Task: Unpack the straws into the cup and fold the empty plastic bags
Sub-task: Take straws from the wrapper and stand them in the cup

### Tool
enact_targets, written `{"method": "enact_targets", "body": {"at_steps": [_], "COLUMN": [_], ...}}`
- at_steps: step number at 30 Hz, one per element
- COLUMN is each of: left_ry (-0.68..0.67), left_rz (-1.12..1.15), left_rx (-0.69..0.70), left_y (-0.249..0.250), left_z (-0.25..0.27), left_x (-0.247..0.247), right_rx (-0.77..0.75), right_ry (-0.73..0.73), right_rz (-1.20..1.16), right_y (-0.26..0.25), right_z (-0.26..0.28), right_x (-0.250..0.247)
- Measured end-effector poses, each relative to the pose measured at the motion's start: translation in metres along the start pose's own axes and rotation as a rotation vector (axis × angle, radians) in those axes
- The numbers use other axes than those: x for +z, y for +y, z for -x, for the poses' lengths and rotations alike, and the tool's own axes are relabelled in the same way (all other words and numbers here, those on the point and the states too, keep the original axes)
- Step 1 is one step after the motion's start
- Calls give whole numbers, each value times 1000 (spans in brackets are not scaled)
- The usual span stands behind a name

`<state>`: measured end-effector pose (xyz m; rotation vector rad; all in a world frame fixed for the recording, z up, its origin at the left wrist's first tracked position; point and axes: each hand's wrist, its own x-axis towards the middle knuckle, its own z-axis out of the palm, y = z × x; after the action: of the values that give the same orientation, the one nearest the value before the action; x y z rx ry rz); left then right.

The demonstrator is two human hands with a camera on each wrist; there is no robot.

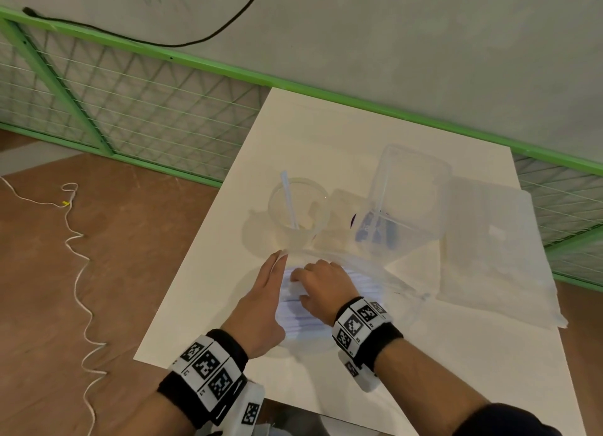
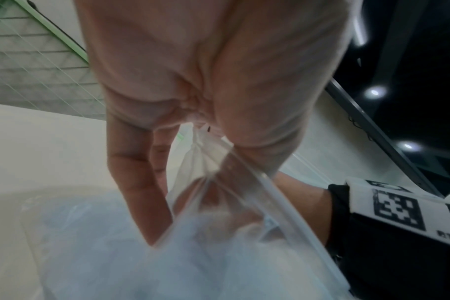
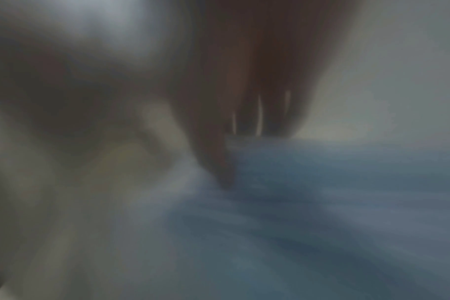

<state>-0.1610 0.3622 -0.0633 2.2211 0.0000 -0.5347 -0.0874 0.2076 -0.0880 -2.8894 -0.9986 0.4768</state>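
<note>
A clear cup (image 1: 298, 214) with one white straw (image 1: 288, 197) leaning in it stands mid-table. In front of it lies a clear plastic bag (image 1: 359, 272) filled with paper-wrapped straws (image 1: 298, 318). My left hand (image 1: 279, 262) is at the bag's mouth. In the left wrist view the film (image 2: 193, 154) runs between thumb and straight fingers (image 2: 131, 182), pinched there. My right hand (image 1: 303, 280) is inside the bag, fingers curled on the top straws. The right wrist view is blurred: dark fingers (image 3: 219, 142) on bluish-white straws (image 3: 321, 203).
A second clear bag (image 1: 408, 200) with blue print and a straw inside stands behind, right of the cup. Flat clear bags (image 1: 496, 249) lie at the table's right edge. The white table (image 1: 424, 370) meets a green mesh fence (image 1: 130, 109). A white cord (image 1: 78, 272) lies on the floor.
</note>
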Motion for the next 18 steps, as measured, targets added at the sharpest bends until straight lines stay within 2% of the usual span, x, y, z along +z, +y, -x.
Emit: {"method": "enact_targets", "body": {"at_steps": [18], "left_ry": [-3], "left_rz": [37], "left_rx": [2], "left_y": [0], "left_z": [-3], "left_x": [-5], "right_rx": [-22], "right_ry": [-41], "right_rz": [67], "right_y": [-4], "right_z": [2], "right_x": [5]}}
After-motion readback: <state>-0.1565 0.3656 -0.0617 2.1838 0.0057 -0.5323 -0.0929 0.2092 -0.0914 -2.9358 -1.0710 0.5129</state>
